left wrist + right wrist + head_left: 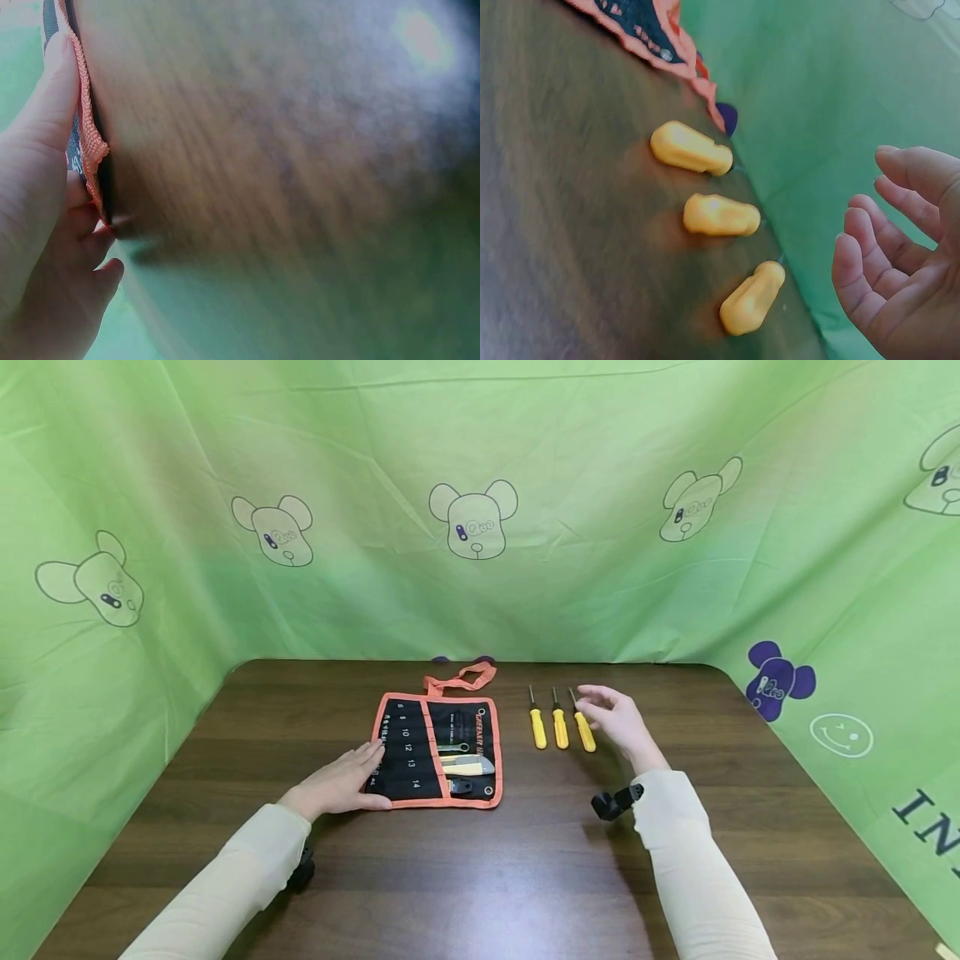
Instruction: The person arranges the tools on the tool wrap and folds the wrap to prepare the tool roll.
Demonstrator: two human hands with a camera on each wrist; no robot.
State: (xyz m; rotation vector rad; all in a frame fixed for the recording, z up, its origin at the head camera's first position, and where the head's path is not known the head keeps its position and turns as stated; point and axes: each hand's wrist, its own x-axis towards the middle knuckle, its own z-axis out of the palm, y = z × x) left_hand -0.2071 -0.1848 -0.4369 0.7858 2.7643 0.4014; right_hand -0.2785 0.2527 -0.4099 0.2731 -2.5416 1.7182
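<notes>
A black tool pouch [416, 768] with orange edging lies spread on the table. My left hand [341, 781] rests on its left edge with extended fingers; in the left wrist view the thumb [56, 90] lies along the orange trim. A yellow-and-grey utility knife [468, 766], a small wrench [456, 747] and a black-ended tool [461, 786] sit in the pouch's right-hand pockets. Right of it lie three yellow-handled screwdrivers: left screwdriver [537, 729], middle screwdriver [560, 728] and right screwdriver [585, 732]. Above and beside the right one, my right hand [618, 722] hovers with loosely bent fingers, holding nothing.
The pouch's orange strap [461, 681] lies looped at its far edge. A dark brown wooden table [480, 885] is enclosed at the back and sides by a green printed cloth [375, 585]. Black wrist cameras [617, 803] are strapped to both sleeves.
</notes>
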